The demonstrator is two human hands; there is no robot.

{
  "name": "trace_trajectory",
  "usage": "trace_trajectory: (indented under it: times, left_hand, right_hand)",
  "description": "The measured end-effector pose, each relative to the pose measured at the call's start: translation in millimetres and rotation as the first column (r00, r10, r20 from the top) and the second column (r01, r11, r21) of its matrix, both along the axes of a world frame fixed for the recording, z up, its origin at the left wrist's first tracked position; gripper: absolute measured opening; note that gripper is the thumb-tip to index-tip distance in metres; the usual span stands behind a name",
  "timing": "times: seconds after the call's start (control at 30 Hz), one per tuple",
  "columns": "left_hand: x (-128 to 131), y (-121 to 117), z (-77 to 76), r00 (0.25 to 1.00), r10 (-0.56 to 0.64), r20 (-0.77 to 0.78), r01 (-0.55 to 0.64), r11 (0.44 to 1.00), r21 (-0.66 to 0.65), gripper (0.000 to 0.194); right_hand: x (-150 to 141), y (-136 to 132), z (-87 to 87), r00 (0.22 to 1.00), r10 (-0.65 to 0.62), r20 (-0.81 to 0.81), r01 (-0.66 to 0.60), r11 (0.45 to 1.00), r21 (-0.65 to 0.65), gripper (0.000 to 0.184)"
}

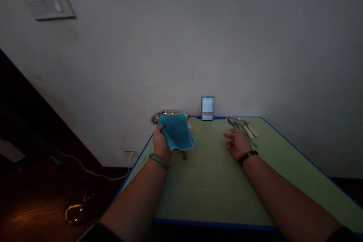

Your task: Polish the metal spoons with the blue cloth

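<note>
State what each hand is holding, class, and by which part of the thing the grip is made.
The left hand grips a blue cloth by its near side edge. The right hand holds nothing; it lies open on the green table.

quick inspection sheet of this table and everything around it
surface: green-topped table with blue edging
job's things: blue cloth held above the table; spoons piled at the far right, pale handles
clutter: metal dish at the far left corner, partly behind the cloth; blurred upright card at the far edge; small brown item below the cloth
grippers: left hand grips the cloth; right hand lies open on the table, near the spoons
cables: white cable on the floor, running towards a wall outlet
surroundings: pale wall with a mounted plate; dark, glossy floor
</note>
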State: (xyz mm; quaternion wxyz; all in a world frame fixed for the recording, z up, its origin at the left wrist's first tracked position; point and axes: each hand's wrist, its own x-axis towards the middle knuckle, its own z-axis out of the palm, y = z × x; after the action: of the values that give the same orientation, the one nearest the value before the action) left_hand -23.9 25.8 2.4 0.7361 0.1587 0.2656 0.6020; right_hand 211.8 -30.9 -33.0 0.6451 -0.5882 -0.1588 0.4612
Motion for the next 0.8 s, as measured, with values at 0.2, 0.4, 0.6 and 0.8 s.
trace_trajectory:
  times: [0.2, 0.4, 0.6, 0.8]
  left_hand:
    - [-12.6, 11.2, 7.9, 0.948, 0.301, -0.103, -0.298, 0.953, 0.051, 0.033]
    - [-25.6, 21.9, 5.5, 0.921, 0.352, -0.167, -0.354, 0.935, 0.019, 0.021]
    - [-35.8, 32.8, -6.1, 0.897, 0.361, -0.254, -0.378, 0.926, -0.017, 0.016]
    - [-31.8, 32.2, -8.1, 0.908, 0.302, -0.291, -0.329, 0.943, -0.05, 0.017]
  right_hand:
    - [-13.1, -2.1, -14.4, 0.692, 0.346, 0.634, -0.378, 0.922, -0.09, 0.024]
    - [-38.3, -8.3, -16.7, 0.047, 0.323, 0.945, -0.641, 0.736, -0.219, 0.031]
    - [-58.5, -3.8, -21.5, -0.204, 0.26, 0.944, -0.685, 0.65, -0.328, 0.035]
    - [-78.9, 19.7, -17.9, -0.188, 0.327, 0.926, -0.577, 0.726, -0.374, 0.037]
